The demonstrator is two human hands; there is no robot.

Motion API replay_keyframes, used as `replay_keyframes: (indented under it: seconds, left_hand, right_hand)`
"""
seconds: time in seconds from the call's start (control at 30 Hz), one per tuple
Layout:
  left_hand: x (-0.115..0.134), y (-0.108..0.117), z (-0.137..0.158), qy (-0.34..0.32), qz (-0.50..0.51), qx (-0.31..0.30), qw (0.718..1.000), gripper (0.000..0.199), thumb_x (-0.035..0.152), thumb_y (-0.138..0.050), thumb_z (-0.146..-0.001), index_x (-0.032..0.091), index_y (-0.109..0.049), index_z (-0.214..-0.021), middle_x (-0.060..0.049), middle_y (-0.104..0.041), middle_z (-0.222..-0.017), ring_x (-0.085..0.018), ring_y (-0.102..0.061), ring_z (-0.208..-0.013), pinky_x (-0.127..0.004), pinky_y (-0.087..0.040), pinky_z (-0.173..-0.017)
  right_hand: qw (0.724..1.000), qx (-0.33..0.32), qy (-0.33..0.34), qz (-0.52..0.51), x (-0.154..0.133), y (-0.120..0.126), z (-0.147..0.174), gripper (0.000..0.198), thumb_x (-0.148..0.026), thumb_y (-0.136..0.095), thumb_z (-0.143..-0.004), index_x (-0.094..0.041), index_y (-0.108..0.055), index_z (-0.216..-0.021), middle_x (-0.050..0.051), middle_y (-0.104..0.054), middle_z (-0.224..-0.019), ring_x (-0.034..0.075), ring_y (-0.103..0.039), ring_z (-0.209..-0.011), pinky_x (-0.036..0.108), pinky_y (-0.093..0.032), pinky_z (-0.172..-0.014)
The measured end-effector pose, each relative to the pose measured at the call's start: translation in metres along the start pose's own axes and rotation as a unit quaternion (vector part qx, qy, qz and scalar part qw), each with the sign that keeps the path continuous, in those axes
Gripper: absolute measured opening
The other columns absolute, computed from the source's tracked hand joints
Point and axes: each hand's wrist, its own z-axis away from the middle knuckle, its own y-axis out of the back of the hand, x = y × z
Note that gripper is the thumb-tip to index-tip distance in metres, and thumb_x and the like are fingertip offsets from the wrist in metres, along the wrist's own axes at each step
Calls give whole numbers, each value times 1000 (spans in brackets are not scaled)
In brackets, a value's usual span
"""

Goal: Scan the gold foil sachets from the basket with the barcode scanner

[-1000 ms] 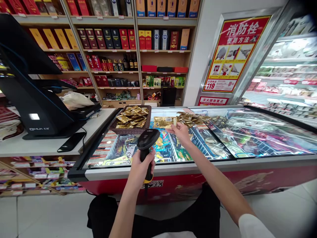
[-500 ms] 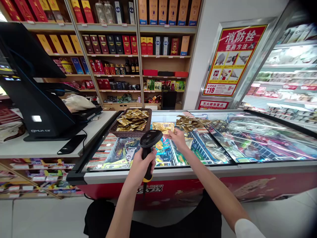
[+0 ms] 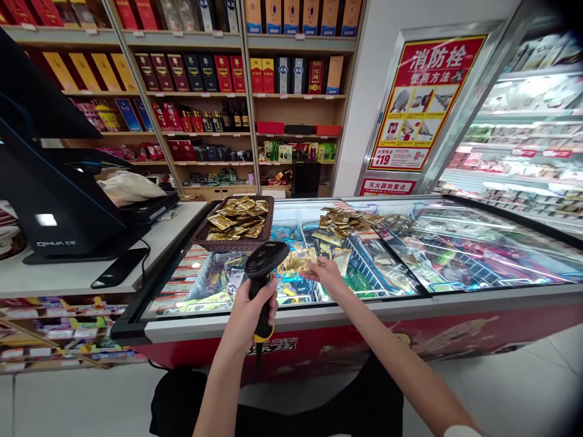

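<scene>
Two hands busy over a chest freezer (image 3: 364,306). Right hand (image 3: 325,274) has a gold packet (image 3: 291,261) pinched by its right end between thumb and fingers, so the packet sticks out to the left of that hand, above the freezer's glass top. Left hand (image 3: 248,309) is wrapped around the grip of a black and yellow barcode scanner (image 3: 266,256), whose head sits right at the packet's left end and overlaps it from this angle. Can't tell if they actually touch. More gold packets are heaped in a brown woven basket (image 3: 232,244) beyond the scanner, plus a loose pile (image 3: 341,222) on the glass past the right hand.

Now the readable stuff: the packet has what looks like a barcode patch, but the print's too small for me. The black terminal (image 3: 68,227) on the surface (image 3: 166,243) at left says something like QIHUA. Red poster (image 3: 426,103) on the wall reads 消防栓 使用方法, with 119 near the bottom, and the red sign (image 3: 387,187) below says 灭火器放置点. Freezer front has white lettering partly blocked by the scanner. Some of the boxes (image 3: 194,73) on the shelves look like they've got 郎 on them.
</scene>
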Motion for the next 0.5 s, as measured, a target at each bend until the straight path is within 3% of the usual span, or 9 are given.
replay_keyframes:
  seconds: [0.1, 0.2, 0.37, 0.43, 0.5]
  left_hand:
    - [-5, 5, -2, 10, 4, 1, 1000, 30, 39, -73, -77, 19, -52, -86, 7, -48, -56, -7, -43, -43, -19, -33, -39]
    - [-9, 9, -6, 12, 5, 7, 1000, 32, 41, -74, -76, 18, -54, -88, 7, -47, -56, -7, -43, -42, -19, -34, -38]
    - [-11, 10, -8, 10, 15, 14, 1000, 32, 41, -73, -77, 19, -54, -91, 8, -47, -56, -7, -43, -42, -19, -33, -38]
    - [-11, 10, -9, 12, 14, 16, 1000, 32, 41, -73, -77, 19, -54, -90, 8, -47, -56, -6, -43, -42, -19, -33, -39]
    - [-13, 12, -9, 17, 13, 17, 1000, 32, 41, -73, -77, 18, -54, -89, 8, -46, -56, -6, -43, -42, -19, -33, -39]
  right_hand:
    - [999, 6, -27, 22, 8, 17, 10, 26, -26, -79, -73, -16, -59, -86, 8, -73, -73, 27, -75, -75, 35, -65, -75]
    - [999, 15, 5, 46, -10, 32, 0, 21, -23, -79, -73, -15, -64, -86, 8, -74, -74, 26, -75, -73, 35, -65, -73]
    - [978, 88, 155, 112, -96, 52, -74, 13, -19, -74, -77, -15, -68, -88, 5, -74, -81, 21, -74, -67, 31, -64, -68]
    - [954, 165, 223, 111, -131, 60, -109, 11, -17, -69, -80, -14, -67, -91, 6, -74, -83, 18, -74, -67, 27, -63, -65]
    - [934, 243, 233, 119, -148, 66, -135, 9, -20, -66, -84, -12, -64, -88, 7, -72, -80, 16, -73, -68, 23, -62, -64]
